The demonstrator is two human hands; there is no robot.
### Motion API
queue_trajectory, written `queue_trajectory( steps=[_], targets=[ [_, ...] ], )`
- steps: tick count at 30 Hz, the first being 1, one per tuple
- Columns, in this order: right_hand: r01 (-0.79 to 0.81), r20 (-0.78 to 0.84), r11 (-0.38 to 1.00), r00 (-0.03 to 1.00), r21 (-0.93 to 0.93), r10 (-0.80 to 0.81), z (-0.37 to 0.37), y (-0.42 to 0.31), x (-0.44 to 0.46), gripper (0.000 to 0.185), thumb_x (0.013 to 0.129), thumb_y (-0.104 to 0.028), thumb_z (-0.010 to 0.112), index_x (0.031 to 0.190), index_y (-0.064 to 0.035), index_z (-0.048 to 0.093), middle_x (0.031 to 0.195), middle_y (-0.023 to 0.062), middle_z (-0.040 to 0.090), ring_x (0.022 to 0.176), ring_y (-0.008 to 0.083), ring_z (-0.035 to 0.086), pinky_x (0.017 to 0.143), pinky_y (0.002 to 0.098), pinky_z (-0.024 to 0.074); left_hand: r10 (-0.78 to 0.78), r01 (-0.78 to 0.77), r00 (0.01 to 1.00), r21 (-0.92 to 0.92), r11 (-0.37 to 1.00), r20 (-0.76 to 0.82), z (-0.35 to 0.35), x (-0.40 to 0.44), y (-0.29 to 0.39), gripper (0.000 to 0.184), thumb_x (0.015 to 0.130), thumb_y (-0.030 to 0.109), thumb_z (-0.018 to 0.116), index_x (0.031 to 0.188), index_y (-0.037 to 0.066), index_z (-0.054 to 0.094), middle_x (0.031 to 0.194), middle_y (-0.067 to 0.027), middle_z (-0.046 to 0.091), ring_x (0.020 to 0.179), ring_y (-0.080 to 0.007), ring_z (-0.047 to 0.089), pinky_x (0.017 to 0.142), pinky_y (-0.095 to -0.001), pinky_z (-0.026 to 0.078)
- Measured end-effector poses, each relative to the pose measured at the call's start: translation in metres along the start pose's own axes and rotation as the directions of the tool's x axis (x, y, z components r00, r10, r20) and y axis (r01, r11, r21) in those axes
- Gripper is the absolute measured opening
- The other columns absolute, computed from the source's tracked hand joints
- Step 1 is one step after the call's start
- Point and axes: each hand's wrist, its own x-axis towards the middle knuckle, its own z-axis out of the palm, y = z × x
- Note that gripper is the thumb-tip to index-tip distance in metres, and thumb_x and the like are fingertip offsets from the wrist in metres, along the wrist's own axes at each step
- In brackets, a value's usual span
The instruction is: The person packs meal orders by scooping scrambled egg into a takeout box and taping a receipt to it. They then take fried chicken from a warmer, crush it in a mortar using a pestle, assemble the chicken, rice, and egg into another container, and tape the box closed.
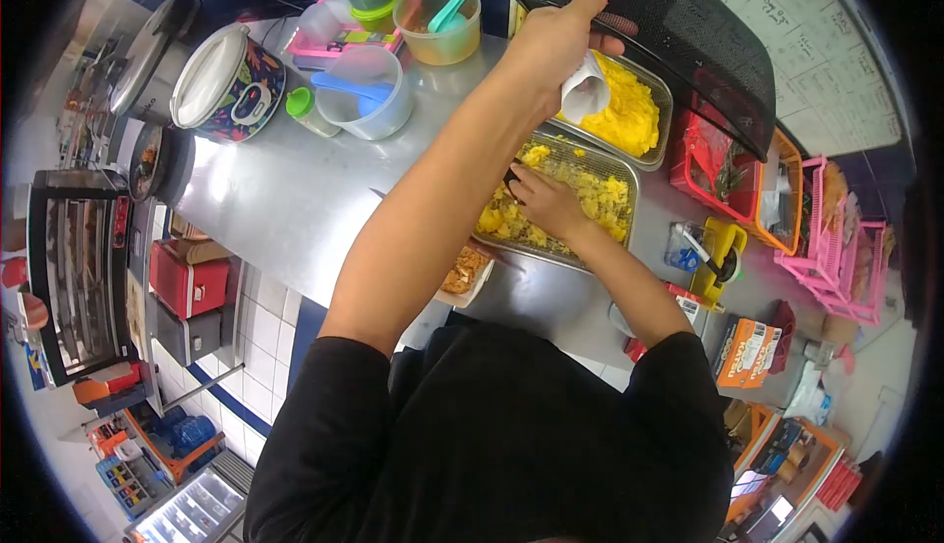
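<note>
My left hand (565, 41) reaches up and grips the rim of a black mesh food cover (669, 41), holding it tilted above the back of the counter. Below it, a metal tray (644, 161) holds bright yellow food (624, 115). A white, tube-like piece (584, 90) is just under my left hand, partly hidden. My right hand (547, 207) is lowered over a nearer metal tray (629, 223) of crumbly yellow food (590, 194). Its fingers close on a dark object (511, 177), mostly hidden and too small to name.
A box of brown food (462, 272) sits by the counter's front edge. Left are plastic tubs (369, 100) and a patterned rice cooker (231, 86). Right are a red basket (703, 164), a yellow container (723, 248), pink racks (831, 238) and an orange carton (747, 351).
</note>
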Motion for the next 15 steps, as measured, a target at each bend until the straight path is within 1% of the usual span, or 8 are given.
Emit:
queue_trajectory(
  steps=[2, 3, 5, 6, 8, 12, 14, 15],
  targets=[
    [-0.099, 0.037, 0.995, 0.994, -0.005, 0.099, -0.004, -0.007, 0.002, 0.022, 0.081, -0.014, 0.067, 0.102, -0.0075, 0.065, 0.130, 0.0126, 0.063, 0.102, 0.0262, 0.071, 0.074, 0.0357, 0.0605, -0.011, 0.011, 1.000, -0.006, 1.000, -0.001, 0.001, -0.002, 0.002, 0.048, 0.101, 0.046, 0.054, 0.097, 0.003, 0.075, 0.075, -0.0059, 0.065, 0.061, -0.0146, 0.054, 0.049, -0.0331, 0.046],
    [-0.096, 0.040, 0.995, 0.995, -0.007, 0.096, -0.003, -0.010, 0.001, 0.022, 0.081, -0.014, 0.067, 0.102, -0.0075, 0.065, 0.130, 0.0126, 0.063, 0.102, 0.0262, 0.071, 0.074, 0.0357, 0.0605, -0.010, 0.010, 1.000, -0.005, 1.000, -0.001, 0.000, -0.001, 0.001, 0.048, 0.101, 0.047, 0.055, 0.097, 0.003, 0.075, 0.076, -0.0062, 0.066, 0.061, -0.0147, 0.054, 0.050, -0.0330, 0.046],
    [-0.174, 0.083, 0.984, 0.981, -0.025, 0.176, 0.000, -0.017, 0.001, 0.026, 0.078, -0.012, 0.068, 0.103, -0.0077, 0.066, 0.131, 0.0127, 0.063, 0.102, 0.0236, 0.071, 0.070, 0.0319, 0.0602, -0.009, 0.009, 1.000, -0.003, 1.000, -0.010, -0.002, -0.001, 0.001, 0.048, 0.100, 0.047, 0.055, 0.097, 0.003, 0.075, 0.076, -0.0065, 0.066, 0.061, -0.0148, 0.054, 0.051, -0.0329, 0.047],
    [-0.172, 0.084, 0.985, 0.981, -0.018, 0.173, 0.002, -0.017, 0.001, 0.026, 0.078, -0.012, 0.068, 0.103, -0.0077, 0.066, 0.131, 0.0127, 0.063, 0.102, 0.0236, 0.071, 0.070, 0.0319, 0.0602, 0.001, -0.001, 1.000, 0.001, 1.000, -0.011, -0.002, -0.001, 0.000, 0.048, 0.100, 0.047, 0.055, 0.098, 0.003, 0.075, 0.076, -0.0067, 0.065, 0.061, -0.0146, 0.054, 0.052, -0.0324, 0.047],
    [-0.051, -0.002, 0.997, 0.999, -0.054, 0.051, 0.005, -0.015, -0.001, 0.029, 0.078, -0.012, 0.069, 0.106, -0.0079, 0.066, 0.132, 0.0122, 0.063, 0.101, 0.0222, 0.072, 0.070, 0.0318, 0.0600, 0.004, -0.004, 1.000, 0.010, 1.000, -0.010, -0.004, -0.001, -0.002, 0.048, 0.100, 0.047, 0.056, 0.098, 0.003, 0.075, 0.075, -0.0068, 0.065, 0.060, -0.0143, 0.054, 0.052, -0.0318, 0.047],
    [-0.061, -0.052, 0.996, 0.997, -0.065, 0.058, -0.002, -0.023, 0.002, 0.030, 0.077, -0.012, 0.070, 0.107, -0.0076, 0.067, 0.131, 0.0114, 0.064, 0.106, 0.0218, 0.071, 0.072, 0.0326, 0.0600, -0.027, 0.027, 0.999, 0.011, 1.000, 0.018, -0.008, -0.003, -0.002, 0.049, 0.100, 0.047, 0.055, 0.098, 0.002, 0.075, 0.074, -0.0065, 0.064, 0.058, -0.0136, 0.054, 0.052, -0.0309, 0.047],
    [-0.005, -0.037, 0.998, 0.999, -0.057, 0.003, -0.008, -0.027, 0.007, 0.027, 0.080, -0.011, 0.067, 0.106, -0.0068, 0.067, 0.132, 0.0110, 0.064, 0.110, 0.0216, 0.069, 0.075, 0.0327, 0.0598, -0.040, 0.040, 0.999, 0.013, 0.999, 0.018, -0.010, -0.003, -0.002, 0.049, 0.100, 0.047, 0.055, 0.098, 0.002, 0.075, 0.074, -0.0065, 0.064, 0.058, -0.0135, 0.054, 0.051, -0.0308, 0.047],
    [-0.006, -0.038, 0.999, 0.999, -0.053, 0.004, -0.007, -0.025, 0.008, 0.027, 0.080, -0.011, 0.067, 0.106, -0.0068, 0.067, 0.132, 0.0110, 0.064, 0.110, 0.0216, 0.069, 0.075, 0.0327, 0.0598, -0.048, 0.048, 0.999, 0.018, 0.999, 0.012, -0.010, -0.005, 0.000, 0.049, 0.100, 0.047, 0.055, 0.098, 0.001, 0.074, 0.074, -0.0066, 0.064, 0.058, -0.0134, 0.055, 0.051, -0.0312, 0.047]
  ],
)
